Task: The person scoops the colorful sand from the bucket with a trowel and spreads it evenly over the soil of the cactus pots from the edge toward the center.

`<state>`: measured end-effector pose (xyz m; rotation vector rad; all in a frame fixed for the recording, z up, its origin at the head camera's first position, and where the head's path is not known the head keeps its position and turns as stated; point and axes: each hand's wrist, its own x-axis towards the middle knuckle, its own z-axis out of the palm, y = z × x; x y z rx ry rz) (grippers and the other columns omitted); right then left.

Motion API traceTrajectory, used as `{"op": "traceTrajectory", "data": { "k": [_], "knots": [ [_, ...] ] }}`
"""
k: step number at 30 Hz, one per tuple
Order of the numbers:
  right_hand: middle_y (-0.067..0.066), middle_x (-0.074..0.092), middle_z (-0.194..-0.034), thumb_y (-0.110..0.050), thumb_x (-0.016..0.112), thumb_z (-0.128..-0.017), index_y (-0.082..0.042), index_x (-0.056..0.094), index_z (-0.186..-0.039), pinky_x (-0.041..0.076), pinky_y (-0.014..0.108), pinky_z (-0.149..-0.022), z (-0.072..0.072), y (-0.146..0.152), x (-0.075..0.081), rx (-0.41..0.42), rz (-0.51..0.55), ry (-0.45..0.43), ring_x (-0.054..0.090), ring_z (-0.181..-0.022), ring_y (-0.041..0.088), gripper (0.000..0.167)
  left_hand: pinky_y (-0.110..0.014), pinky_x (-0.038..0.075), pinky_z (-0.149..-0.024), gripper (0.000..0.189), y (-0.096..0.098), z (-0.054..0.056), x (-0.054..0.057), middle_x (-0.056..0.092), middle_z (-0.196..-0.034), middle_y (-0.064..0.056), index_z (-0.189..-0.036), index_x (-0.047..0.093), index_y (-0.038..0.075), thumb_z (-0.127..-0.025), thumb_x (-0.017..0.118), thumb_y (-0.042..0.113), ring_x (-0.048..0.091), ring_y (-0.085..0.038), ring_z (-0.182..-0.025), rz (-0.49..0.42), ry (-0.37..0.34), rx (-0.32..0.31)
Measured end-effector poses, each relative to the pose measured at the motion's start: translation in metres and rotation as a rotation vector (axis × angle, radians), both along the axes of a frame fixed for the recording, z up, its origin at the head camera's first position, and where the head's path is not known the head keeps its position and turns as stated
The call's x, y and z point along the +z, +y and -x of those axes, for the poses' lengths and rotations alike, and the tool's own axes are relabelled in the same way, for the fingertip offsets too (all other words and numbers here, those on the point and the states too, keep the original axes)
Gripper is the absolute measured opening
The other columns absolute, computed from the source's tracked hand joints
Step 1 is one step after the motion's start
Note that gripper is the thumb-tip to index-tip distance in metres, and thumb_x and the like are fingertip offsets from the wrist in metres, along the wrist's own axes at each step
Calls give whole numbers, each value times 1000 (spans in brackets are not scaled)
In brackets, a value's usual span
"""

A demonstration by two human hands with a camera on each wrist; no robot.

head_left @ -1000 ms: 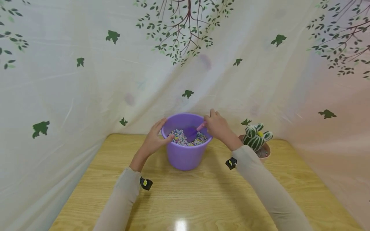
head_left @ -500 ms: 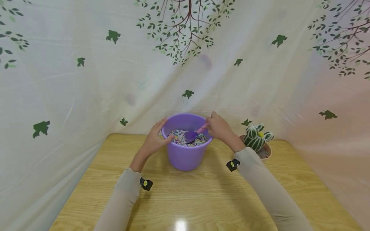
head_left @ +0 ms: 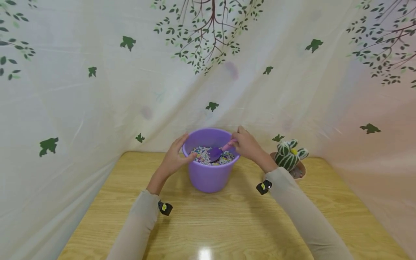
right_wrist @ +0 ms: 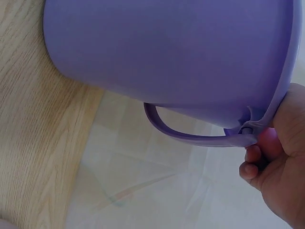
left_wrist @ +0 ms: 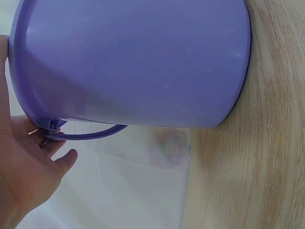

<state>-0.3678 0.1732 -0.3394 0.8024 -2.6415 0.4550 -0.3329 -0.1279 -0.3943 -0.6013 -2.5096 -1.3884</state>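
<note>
A purple bucket (head_left: 209,180) stands upright on the table, holding small multicoloured beads (head_left: 202,153). My left hand (head_left: 173,157) holds its left rim, the thumb over the edge and the fingers along the outside. In the left wrist view, fingers of that hand (left_wrist: 31,167) lie beside the bucket's hanging handle (left_wrist: 90,136). My right hand (head_left: 248,146), over the right rim, grips the pink handle of a toy shovel (head_left: 215,154). Its purple blade lies among the beads. The right wrist view shows curled fingers (right_wrist: 253,162) just under the rim; the blade is hidden there.
A potted cactus (head_left: 289,156), knitted-looking with a yellow flower, stands right of the bucket near my right forearm. The wooden table (head_left: 214,216) ends at a pale curtain (head_left: 162,90) printed with leaves and branches. Black cameras (head_left: 165,208) sit on both wrists.
The shovel's blade has come up from deeper in the beads to lie flatter and more visible. My right hand has shifted slightly right. My left hand has stayed on the rim.
</note>
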Motion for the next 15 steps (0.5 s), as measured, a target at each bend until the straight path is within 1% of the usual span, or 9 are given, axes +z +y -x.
{"op": "traceTrajectory", "data": {
  "k": [5, 8, 10, 13, 15],
  "knots": [
    [8, 43, -88, -10, 69, -95, 5, 70, -94, 50, 34, -73, 1, -1, -1, 53, 30, 52, 46, -81, 22, 15, -66, 22, -123, 89, 0, 1, -1, 24, -169, -12, -161, 29, 10, -89, 73, 38, 22, -38, -155, 7, 20, -1],
    [8, 42, -87, -8, 69, -96, 5, 70, -96, 48, 34, -72, 2, -1, -1, 83, 31, 74, 45, -81, 22, 13, -65, 23, -124, 90, 0, 0, 0, 25, -169, -13, -161, 29, 8, -89, 73, 37, 22, -37, -155, 3, 20, -1],
    [7, 40, -87, -9, 68, -96, 4, 70, -96, 47, 33, -71, 2, -1, 0, 93, 35, 39, 43, -81, 22, 12, -64, 22, -124, 90, 0, 0, 0, 25, -169, -13, -161, 29, 8, -89, 74, 37, 22, -37, -156, -1, 20, -3],
    [5, 38, -87, -10, 69, -96, 1, 70, -95, 46, 31, -70, 2, 1, 3, 79, 41, -75, 41, -81, 20, 11, -64, 23, -124, 90, 0, 0, 0, 24, -169, -13, -161, 29, 7, -89, 74, 38, 22, -37, -156, -5, 19, -7],
    [5, 40, -89, -13, 72, -94, 0, 70, -96, 47, 31, -72, 4, 2, 6, 64, 46, -159, 42, -83, 20, 13, -65, 23, -124, 90, 0, 1, 0, 24, -169, -12, -161, 29, 7, -89, 74, 38, 22, -37, -156, -3, 20, -9]
  ]
}}
